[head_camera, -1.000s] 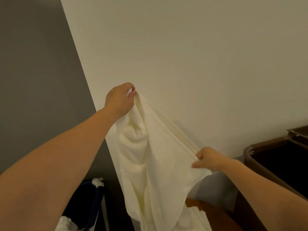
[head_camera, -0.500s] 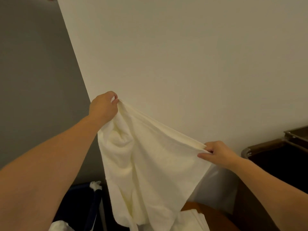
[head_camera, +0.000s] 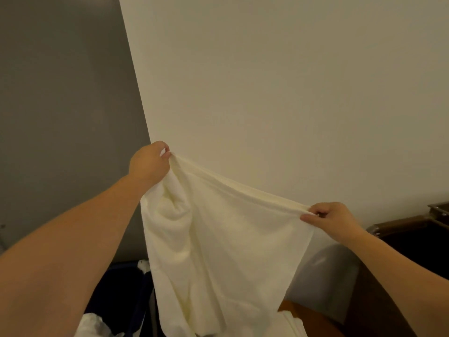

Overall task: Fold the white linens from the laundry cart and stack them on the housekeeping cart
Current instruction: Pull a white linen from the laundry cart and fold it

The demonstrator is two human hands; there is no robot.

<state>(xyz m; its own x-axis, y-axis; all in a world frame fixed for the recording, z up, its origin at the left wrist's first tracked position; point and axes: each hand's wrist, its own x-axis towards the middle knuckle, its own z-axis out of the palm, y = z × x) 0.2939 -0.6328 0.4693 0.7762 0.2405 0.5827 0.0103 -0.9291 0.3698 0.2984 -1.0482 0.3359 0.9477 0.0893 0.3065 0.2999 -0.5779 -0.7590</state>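
White towel point(head_camera: 218, 239) stretched against pale wall, left hand point(head_camera: 148, 164) pinching its 10 o'clock corner, right hand point(head_camera: 332, 220) pinching its 3 o'clock corner.

Hotel housekeeping area: bare wall point(head_camera: 267, 93), blue laundry cart point(head_camera: 116, 288) with linens point(head_camera: 92, 324), brown housekeeping cart point(head_camera: 401, 223).

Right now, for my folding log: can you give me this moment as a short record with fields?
linen: white linen, unfolded, hanging in the air before the wall
left hand: grips its upper corner, held higher
right hand: pinches the top edge's other end, lower
top edge: taut, sloping down to the right
lower left: dark blue laundry cart with white cloth in it
right: dark brown bin
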